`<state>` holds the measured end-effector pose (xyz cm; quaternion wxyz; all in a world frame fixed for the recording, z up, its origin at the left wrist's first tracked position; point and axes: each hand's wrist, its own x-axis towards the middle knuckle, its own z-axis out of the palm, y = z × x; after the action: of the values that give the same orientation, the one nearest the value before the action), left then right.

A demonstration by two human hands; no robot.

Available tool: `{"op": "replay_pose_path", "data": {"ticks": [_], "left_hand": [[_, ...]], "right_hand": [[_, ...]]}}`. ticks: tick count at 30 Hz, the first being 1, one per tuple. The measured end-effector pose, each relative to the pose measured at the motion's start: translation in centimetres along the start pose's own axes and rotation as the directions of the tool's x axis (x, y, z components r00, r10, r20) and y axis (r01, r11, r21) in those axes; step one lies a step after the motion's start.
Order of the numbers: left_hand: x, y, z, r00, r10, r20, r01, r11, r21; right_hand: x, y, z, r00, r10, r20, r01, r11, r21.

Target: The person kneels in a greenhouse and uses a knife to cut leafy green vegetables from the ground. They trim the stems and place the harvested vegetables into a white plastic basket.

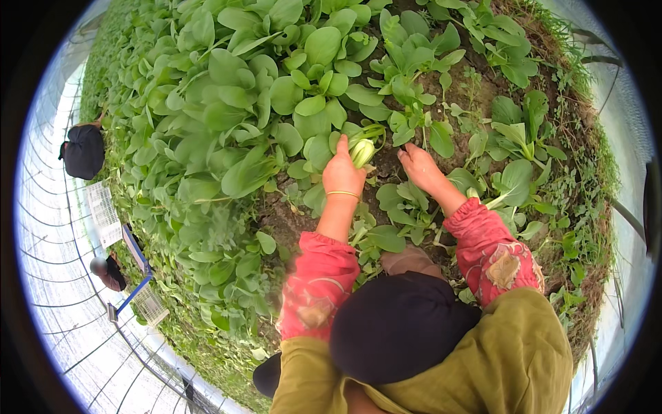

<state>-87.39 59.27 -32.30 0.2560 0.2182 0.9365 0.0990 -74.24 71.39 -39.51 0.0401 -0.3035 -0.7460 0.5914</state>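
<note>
My left hand [343,173] grips a head of bok choy [363,153], its pale green base turned up towards me. The leaves beyond the base mix with the dense green plants, so their outline is hard to follow. To the right, my right hand [423,168] is low over the brown soil, apart from the held plant. Its fingers point towards the left hand, and their undersides are hidden, so I cannot tell if something small is in them. A small leafy plant [401,204] grows between my forearms.
Thick bok choy [222,103] fills the left of the bed; sparser plants [525,129] stand at right. White plastic crates [103,212] and a blue-framed stand [135,292] are at far left, near two people [83,151], [108,273]. Plastic sheeting [628,129] lines the right side.
</note>
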Motion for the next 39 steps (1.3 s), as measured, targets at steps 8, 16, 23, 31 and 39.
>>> {"op": "replay_pose_path", "data": {"ticks": [8,16,23,31,39], "left_hand": [[-0.4,-1.2,-0.3,0.997,0.045,-0.059,-0.051,0.992,-0.112],[-7.6,-5.3,-0.6,0.943,0.287,-0.172,-0.333,0.842,-0.424],[-13.0,-4.6,-5.0,0.894,0.387,-0.224,-0.437,0.862,-0.257],[-13.9,-1.3,-6.5,0.628,0.708,-0.323,-0.702,0.695,0.159],[-13.4,-2.3,-5.7,0.770,0.583,-0.258,-0.533,0.811,0.241]], "right_hand": [[0.0,1.1,-0.5,0.972,0.129,0.196,-0.108,0.988,-0.114],[-2.8,-5.1,-2.9,0.959,0.072,0.275,-0.240,0.724,0.647],[-3.2,-8.1,-3.1,0.952,0.101,0.290,-0.294,0.569,0.768],[-5.8,-9.8,-1.1,0.905,0.136,0.403,-0.414,0.504,0.758],[-7.8,-9.6,0.7,0.865,0.162,0.475,-0.484,0.516,0.707]]}}
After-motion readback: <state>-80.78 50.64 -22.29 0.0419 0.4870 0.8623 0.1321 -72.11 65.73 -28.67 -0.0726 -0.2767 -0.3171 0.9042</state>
